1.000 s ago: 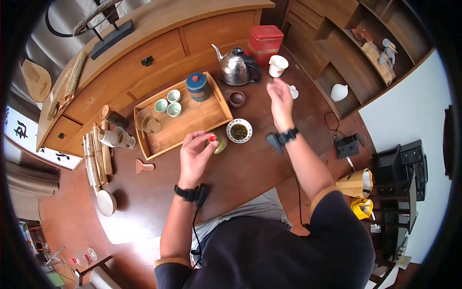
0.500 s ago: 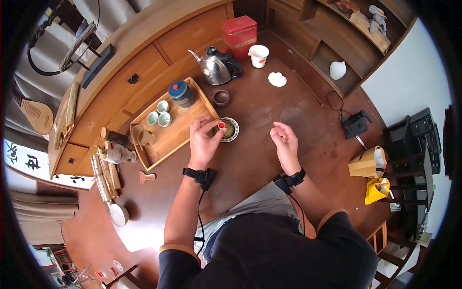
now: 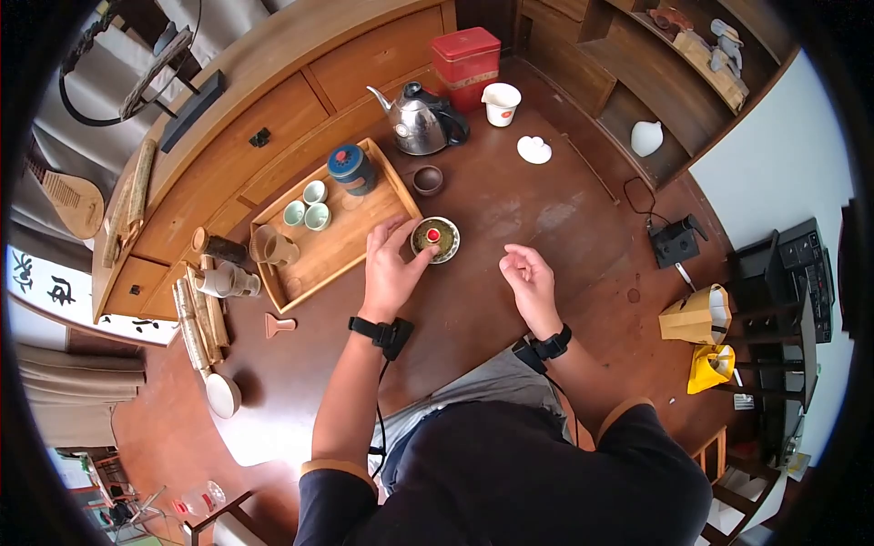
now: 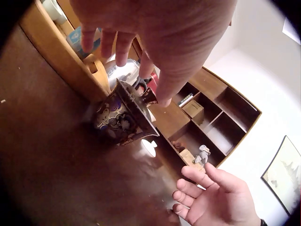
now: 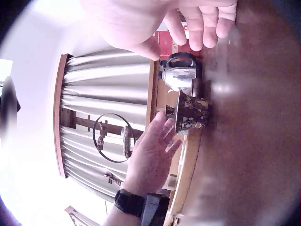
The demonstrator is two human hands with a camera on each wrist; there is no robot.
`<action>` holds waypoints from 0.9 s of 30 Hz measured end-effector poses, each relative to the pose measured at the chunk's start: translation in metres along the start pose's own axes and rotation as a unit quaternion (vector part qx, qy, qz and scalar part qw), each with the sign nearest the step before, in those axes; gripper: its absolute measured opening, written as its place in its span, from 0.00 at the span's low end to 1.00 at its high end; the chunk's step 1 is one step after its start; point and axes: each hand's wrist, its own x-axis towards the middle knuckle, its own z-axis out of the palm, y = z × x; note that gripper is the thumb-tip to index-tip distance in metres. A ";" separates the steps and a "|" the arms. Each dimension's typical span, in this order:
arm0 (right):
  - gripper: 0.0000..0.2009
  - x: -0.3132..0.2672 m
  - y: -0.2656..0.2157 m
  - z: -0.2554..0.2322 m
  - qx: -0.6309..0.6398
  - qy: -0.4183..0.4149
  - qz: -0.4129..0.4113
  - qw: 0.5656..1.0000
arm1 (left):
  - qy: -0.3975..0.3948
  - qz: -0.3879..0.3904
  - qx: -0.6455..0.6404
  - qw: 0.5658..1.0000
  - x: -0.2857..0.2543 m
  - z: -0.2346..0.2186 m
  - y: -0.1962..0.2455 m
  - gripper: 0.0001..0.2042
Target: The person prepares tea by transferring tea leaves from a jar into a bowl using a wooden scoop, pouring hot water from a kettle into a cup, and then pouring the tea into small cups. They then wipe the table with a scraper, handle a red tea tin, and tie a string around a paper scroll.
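Note:
A lidded tea bowl (image 3: 452, 255) with a patterned pale rim stands on the table just right of the tray. Its greenish lid (image 3: 441, 225) lies within the rim, a red-topped knob (image 3: 432, 235) upward. My left hand (image 3: 391, 273) is beside the knob, thumb and forefinger spread apart at it. In the left wrist view the whole knob (image 4: 149, 96) shows between thumb and forefinger, and the bowl's dark patterned side (image 4: 117, 117) shows below. To the right of the bowl, my right hand (image 3: 533, 289) hovers with loosely bent fingers, holding nothing.
A wooden tray (image 3: 360, 268) bears green cups (image 3: 317, 217), a blue canister (image 3: 350, 170) and a glass pitcher (image 3: 273, 247). Behind the bowl are a small brown cup (image 3: 427, 180) and a kettle (image 3: 419, 123). A white lid (image 3: 534, 151) and white pitcher (image 3: 501, 105) stand back right.
My left hand carried the lid rightward and set it onto the bowl; its thumb and forefinger have since parted from the knob. My right hand came back from near the white lid.

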 end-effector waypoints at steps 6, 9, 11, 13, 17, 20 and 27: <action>0.16 0.004 -0.040 0.023 -0.246 -0.038 -0.241 0.938 | 0.073 -0.111 -0.180 0.975 -0.076 -0.024 -0.037 0.16; 0.16 0.028 -0.067 0.047 -0.297 -0.072 -0.349 0.886 | 0.074 -0.237 -0.273 0.929 -0.128 -0.053 -0.058 0.12; 0.15 0.045 -0.073 0.059 -0.318 -0.096 -0.370 0.868 | 0.108 -0.265 -0.260 0.922 -0.161 -0.072 -0.077 0.10; 0.13 0.057 -0.077 0.072 -0.329 -0.124 -0.372 0.859 | 0.159 -0.302 -0.289 0.894 -0.185 -0.088 -0.087 0.10; 0.09 0.070 -0.072 0.089 -0.386 -0.177 -0.367 0.828 | 0.227 -0.327 -0.333 0.855 -0.212 -0.108 -0.097 0.10; 0.09 0.071 -0.071 0.095 -0.420 -0.199 -0.358 0.809 | 0.221 -0.313 -0.347 0.856 -0.218 -0.106 -0.101 0.09; 0.08 0.066 -0.069 0.103 -0.415 -0.173 -0.375 0.811 | 0.199 -0.277 -0.319 0.884 -0.217 -0.099 -0.104 0.07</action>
